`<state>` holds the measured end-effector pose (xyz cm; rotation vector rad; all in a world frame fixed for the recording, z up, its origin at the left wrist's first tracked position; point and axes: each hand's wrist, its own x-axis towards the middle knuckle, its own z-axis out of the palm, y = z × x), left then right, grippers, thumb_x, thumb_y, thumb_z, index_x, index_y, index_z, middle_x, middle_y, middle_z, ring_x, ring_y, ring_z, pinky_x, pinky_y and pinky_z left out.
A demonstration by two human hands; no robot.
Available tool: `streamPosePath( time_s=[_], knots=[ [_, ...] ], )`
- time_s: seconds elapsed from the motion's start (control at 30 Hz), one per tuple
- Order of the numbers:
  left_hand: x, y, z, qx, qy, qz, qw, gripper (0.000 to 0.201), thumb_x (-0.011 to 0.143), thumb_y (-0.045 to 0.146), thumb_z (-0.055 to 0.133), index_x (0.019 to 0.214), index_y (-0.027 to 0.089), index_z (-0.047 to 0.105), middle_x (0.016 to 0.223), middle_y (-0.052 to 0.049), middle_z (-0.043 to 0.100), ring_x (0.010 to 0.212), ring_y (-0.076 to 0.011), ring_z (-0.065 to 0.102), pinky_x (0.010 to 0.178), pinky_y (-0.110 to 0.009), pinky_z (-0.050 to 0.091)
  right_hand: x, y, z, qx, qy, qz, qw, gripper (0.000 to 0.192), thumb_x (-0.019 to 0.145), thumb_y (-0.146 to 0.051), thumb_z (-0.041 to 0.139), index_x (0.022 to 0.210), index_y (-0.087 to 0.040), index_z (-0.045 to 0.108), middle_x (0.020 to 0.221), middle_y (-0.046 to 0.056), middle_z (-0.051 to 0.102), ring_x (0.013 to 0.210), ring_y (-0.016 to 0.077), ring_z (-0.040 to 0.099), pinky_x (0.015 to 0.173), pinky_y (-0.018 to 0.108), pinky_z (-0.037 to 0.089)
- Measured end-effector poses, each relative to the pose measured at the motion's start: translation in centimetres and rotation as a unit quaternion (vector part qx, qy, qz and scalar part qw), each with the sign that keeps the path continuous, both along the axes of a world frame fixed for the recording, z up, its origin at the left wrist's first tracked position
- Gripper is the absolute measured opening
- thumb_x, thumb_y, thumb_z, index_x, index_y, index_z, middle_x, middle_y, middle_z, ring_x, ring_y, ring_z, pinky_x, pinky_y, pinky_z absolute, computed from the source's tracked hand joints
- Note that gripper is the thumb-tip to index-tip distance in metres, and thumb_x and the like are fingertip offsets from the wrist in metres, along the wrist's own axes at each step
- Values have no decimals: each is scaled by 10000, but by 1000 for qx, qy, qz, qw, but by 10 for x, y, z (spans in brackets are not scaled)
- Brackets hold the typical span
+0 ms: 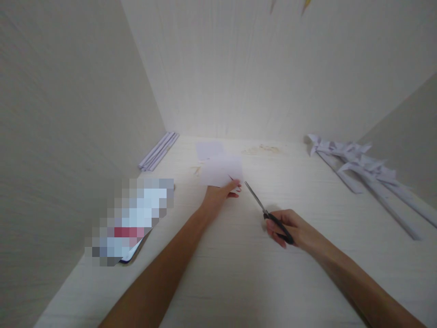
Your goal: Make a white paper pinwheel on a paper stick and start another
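Note:
My left hand (221, 195) pinches the lower right part of a white sheet of paper (220, 169), its thumb on top and its fingers underneath. A thin dark line shows in the paper beside the thumb; I cannot tell whether it is a cut. Black-handled scissors (278, 227) are held in my right hand (285, 225), with the fingers around the handles. The blades look closed and point up and left towards the paper, a small gap away from it. Another pale sheet (209, 149) lies flat on the table just behind.
At the left wall rests a bundle of rolled paper sticks (159, 151). A blurred-out phone (136, 228) lies nearer on the left. Several folded paper shapes on long paper sticks (382, 196) spread along the right. Small tan scraps (264, 149) lie on the white table (218, 282) by the back wall.

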<state>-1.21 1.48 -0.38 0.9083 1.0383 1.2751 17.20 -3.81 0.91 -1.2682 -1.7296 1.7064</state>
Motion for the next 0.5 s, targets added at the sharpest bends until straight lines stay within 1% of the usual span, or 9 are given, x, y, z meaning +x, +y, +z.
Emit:
streamPosePath(
  time_s=[0.1,0.2,0.37,0.5],
  knots=[
    [1,-1,0,14,2,-3,1000,161,606,276,632,695,149,589,671,0,609,632,-102,567,469,-170,437,-1,0,-3,-6,8,6,1000,409,659,-543,536,535,-166,436,409,-49,421,335,54,337,351,207,187],
    [1,-2,0,26,9,-9,1000,155,618,282,616,692,149,590,664,-2,613,655,-112,573,499,-186,448,-1,0,-2,-6,-7,2,1000,395,676,-520,531,522,-169,436,388,-54,404,326,56,329,351,208,196],
    [1,-3,1,15,6,-20,1000,160,624,265,603,711,131,586,705,-26,624,657,-118,586,526,-197,455,-2,-1,1,7,-29,1,1000,397,704,-501,508,498,-170,434,367,-52,399,322,59,329,356,210,210],
    [1,-3,1,13,-3,-28,1000,153,618,258,609,699,131,582,682,-16,617,636,-112,585,516,-190,449,-1,-2,1,0,-32,-4,999,375,707,-488,514,527,-165,450,377,-51,408,326,58,333,356,204,212]
  ],
)
